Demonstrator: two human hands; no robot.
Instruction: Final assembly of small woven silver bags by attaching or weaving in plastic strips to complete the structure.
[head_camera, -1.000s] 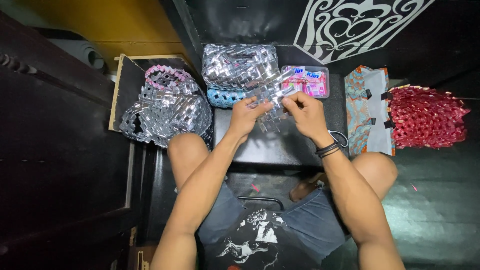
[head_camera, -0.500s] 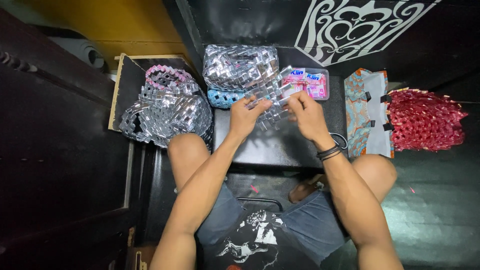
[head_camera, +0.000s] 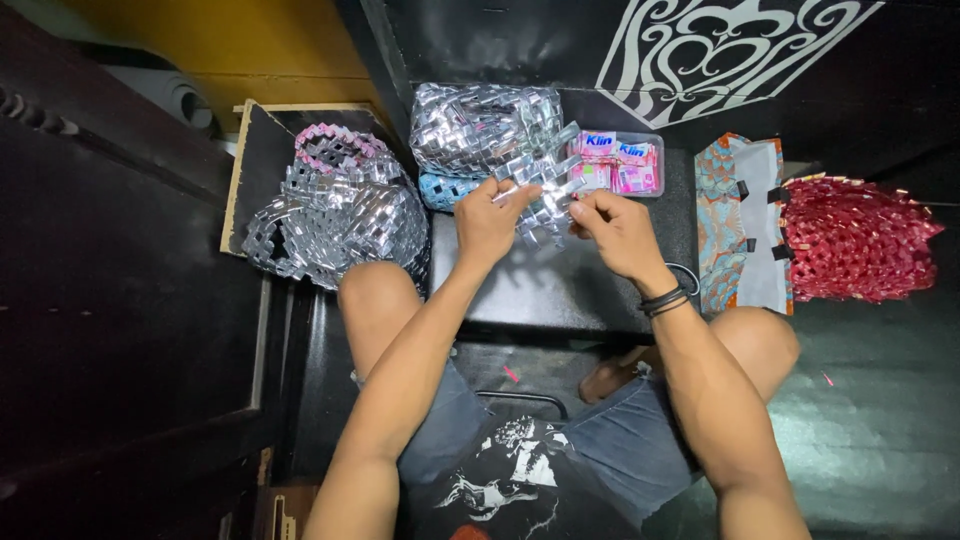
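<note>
Hands barely shifting since the earlier frame, left hand (head_camera: 492, 222) and right hand (head_camera: 615, 232) are both pinching the silver woven strip (head_camera: 543, 195) between them, apparently mid-weave, next needing a folded link tucked squarely into its edge.

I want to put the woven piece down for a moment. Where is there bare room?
The dark low table is bare just below the left hand and right hand, which hold the silver woven strip. Its far edge is crowded: silver woven bag and clear tray of pink packets. Another silver pile fills the left.
</note>
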